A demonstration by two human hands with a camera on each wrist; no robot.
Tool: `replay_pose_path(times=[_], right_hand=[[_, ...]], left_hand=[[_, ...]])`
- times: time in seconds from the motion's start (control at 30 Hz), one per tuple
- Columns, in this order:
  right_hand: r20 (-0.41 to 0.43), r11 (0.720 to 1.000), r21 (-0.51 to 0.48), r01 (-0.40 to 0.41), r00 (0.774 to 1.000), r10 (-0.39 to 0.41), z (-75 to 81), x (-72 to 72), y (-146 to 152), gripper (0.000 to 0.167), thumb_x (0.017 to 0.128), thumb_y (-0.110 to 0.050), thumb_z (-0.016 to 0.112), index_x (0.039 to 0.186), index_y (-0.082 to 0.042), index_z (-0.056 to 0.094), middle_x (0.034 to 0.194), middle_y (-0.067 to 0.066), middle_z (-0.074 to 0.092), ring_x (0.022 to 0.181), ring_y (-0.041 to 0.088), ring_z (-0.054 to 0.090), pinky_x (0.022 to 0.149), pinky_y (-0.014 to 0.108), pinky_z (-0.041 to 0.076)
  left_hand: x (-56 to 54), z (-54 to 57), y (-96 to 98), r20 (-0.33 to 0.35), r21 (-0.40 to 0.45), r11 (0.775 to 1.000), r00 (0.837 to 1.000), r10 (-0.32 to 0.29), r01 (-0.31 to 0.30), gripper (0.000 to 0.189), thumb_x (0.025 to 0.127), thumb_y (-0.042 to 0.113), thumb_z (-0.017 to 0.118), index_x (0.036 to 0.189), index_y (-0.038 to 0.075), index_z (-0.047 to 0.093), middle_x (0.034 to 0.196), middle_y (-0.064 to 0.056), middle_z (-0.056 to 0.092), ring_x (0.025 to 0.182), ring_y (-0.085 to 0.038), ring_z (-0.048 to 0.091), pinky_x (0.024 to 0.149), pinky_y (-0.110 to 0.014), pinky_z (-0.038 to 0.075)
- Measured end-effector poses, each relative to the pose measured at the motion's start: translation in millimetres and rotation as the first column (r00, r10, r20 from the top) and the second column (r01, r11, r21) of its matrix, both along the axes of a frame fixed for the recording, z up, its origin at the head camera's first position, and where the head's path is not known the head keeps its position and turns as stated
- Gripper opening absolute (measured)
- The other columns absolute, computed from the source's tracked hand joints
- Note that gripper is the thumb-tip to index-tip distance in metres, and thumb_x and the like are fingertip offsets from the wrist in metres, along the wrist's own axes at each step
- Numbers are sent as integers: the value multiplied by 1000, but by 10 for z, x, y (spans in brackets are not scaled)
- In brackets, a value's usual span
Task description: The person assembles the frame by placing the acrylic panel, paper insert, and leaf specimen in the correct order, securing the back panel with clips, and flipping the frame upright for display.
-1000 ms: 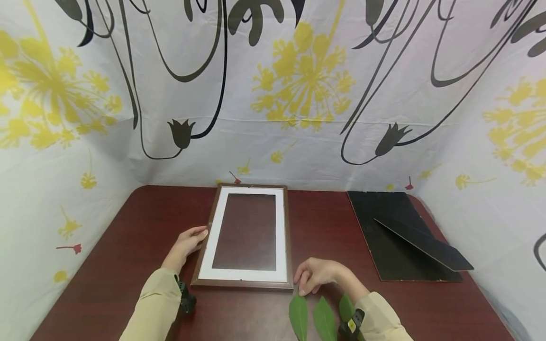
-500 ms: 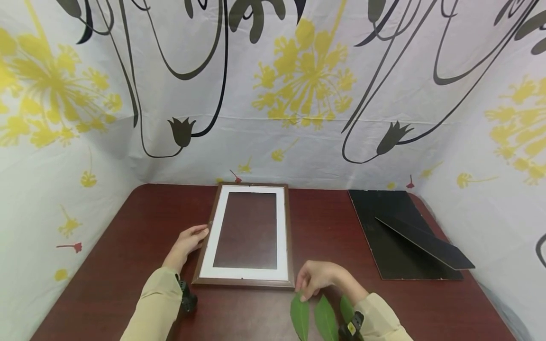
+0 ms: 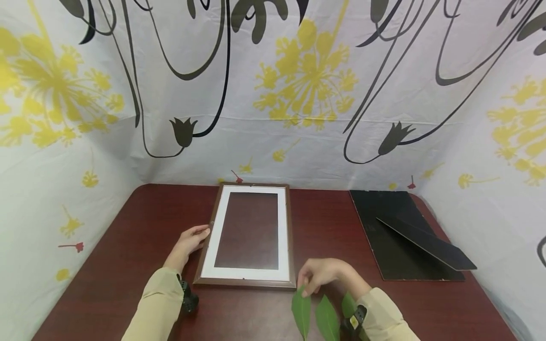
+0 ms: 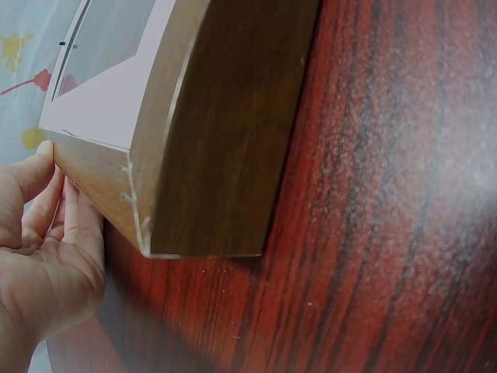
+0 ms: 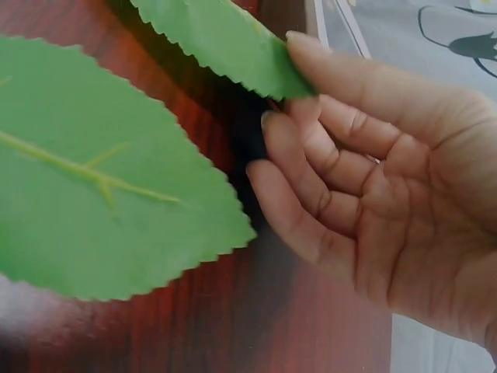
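A brown picture frame [image 3: 290,237] with a white mat [image 3: 283,237] lies on the table, bare wood colour showing through its middle. At its left side, my left hand [image 3: 187,244] holds the edge; in the left wrist view the thumb lies at the rim of the frame [image 4: 210,140] and the fingers sit against its side. By the frame's near right corner, my right hand [image 3: 326,275] pinches the tip of a green leaf [image 3: 301,312] between thumb and fingers. Beside it are a second leaf [image 3: 327,319] with toothed edges and a third leaf [image 3: 348,304], partly hidden by the wrist.
Two black boards [image 3: 367,237] lie at the right of the dark red table [image 3: 162,208], the smaller one [image 3: 431,246] tilted across the larger. White fabric [image 3: 264,147] with printed flowers encloses the back and sides.
My right hand dips slightly toward me, then comes back up a little, still pinching the leaf, whose tip lifts slightly. The left hand and the picture frame stay in place.
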State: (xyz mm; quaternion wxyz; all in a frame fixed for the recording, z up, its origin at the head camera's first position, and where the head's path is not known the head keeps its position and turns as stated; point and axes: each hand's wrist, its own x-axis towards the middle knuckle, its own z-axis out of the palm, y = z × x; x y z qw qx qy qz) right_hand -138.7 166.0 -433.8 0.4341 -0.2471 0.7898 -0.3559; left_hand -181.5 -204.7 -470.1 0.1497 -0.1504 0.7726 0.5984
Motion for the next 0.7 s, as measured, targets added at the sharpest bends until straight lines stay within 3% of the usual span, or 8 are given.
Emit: replay_pose_path(times=[0.5,0.7], right_hand=[[112,995,-83,-64,991,73,103,-235,37,18,82,-6,63,92,10,63,74,-1,64,72,5,58,70,23,55],[127,989,-145,-31,991,49,128,-311,7,21,85,-8,61,97,9,62,78,-3,67,74,7,61,75,26,56]], left_hand=[[-17,-18,23,-8,15,1000,1000,12,-12,48,95,23,48,138,3,37,141,-21,36,129,-34,37,106,-42,39],[0,-13,0,-5,3,1000,1000,16,-16,48,96,23,48,138,3,37,141,-21,36,129,-34,37,105,-42,39]])
